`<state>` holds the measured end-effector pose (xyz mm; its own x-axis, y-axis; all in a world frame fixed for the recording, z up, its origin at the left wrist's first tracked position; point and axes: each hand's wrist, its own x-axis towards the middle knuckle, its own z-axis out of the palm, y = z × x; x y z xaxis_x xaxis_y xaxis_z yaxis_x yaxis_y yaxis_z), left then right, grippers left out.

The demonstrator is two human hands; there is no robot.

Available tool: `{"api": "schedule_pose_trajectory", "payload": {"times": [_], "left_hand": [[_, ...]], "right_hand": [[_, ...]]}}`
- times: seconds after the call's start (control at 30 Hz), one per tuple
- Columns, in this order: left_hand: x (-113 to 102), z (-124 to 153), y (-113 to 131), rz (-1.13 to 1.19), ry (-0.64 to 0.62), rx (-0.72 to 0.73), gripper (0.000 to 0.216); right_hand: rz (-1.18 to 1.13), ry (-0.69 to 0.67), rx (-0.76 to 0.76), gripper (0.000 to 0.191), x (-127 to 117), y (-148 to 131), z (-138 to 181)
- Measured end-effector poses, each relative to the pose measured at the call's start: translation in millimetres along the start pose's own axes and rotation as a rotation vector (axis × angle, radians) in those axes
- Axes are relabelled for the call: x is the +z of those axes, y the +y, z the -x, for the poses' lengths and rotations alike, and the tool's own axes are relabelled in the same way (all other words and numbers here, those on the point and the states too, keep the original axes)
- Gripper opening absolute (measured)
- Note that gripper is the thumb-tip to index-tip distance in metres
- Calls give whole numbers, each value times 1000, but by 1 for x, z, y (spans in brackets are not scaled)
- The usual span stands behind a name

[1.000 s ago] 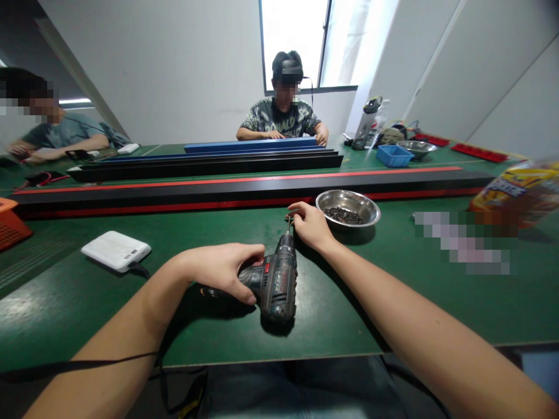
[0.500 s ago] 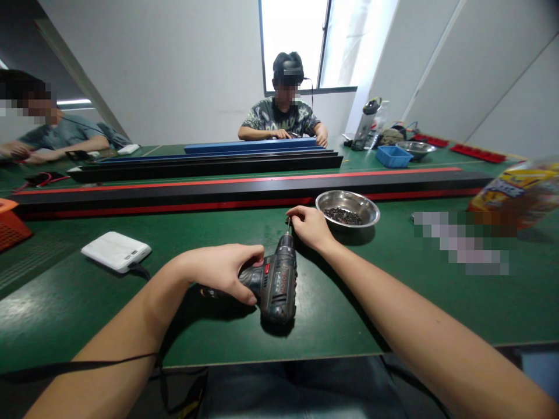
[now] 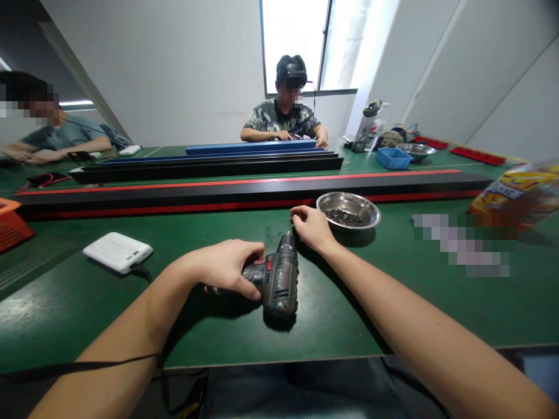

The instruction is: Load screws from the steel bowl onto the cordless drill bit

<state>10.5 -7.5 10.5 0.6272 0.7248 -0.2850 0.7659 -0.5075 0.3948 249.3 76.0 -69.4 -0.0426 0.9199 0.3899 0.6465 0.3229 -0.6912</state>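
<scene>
A dark cordless drill (image 3: 279, 279) lies on the green table (image 3: 393, 291), bit pointing away from me. My left hand (image 3: 227, 269) is closed round its handle. My right hand (image 3: 311, 228) is pinched at the tip of the bit, fingers pressed together on something too small to make out. Just right of that hand stands a steel bowl (image 3: 348, 210) with several small dark screws in it.
A long black and red rail (image 3: 244, 192) runs across the table beyond the drill. A white power bank (image 3: 117, 252) with a cable lies at the left, an orange basket (image 3: 13, 224) at the far left, a yellow packet (image 3: 515, 192) at the right. Two other people sit at the far side.
The drill and both hands have shifted very slightly; my grip and pinch are the same.
</scene>
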Motion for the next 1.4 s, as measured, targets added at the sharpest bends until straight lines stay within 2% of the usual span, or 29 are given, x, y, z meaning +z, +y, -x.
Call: {"api": "schedule_pose_trajectory", "payload": {"times": [0.37,0.57,0.73,1.23,1.4], "left_hand": [[5,-5,-8,-137,235,-55,41],[7,-6,-17,-172,289,-35,45],[7,-6,-21,-160,295,-7,51],[7,-7,-22,-133,295,18,44],[8,-7,-21,-119,296,9,44]], "right_hand": [[15,-51,-30,27,0,-3,3],[31,-71,-43,27,0,-5,5],[39,-85,-51,28,-1,-6,7],[95,-126,-107,26,-2,-10,10],[205,-111,-224,25,-9,-16,13]]}}
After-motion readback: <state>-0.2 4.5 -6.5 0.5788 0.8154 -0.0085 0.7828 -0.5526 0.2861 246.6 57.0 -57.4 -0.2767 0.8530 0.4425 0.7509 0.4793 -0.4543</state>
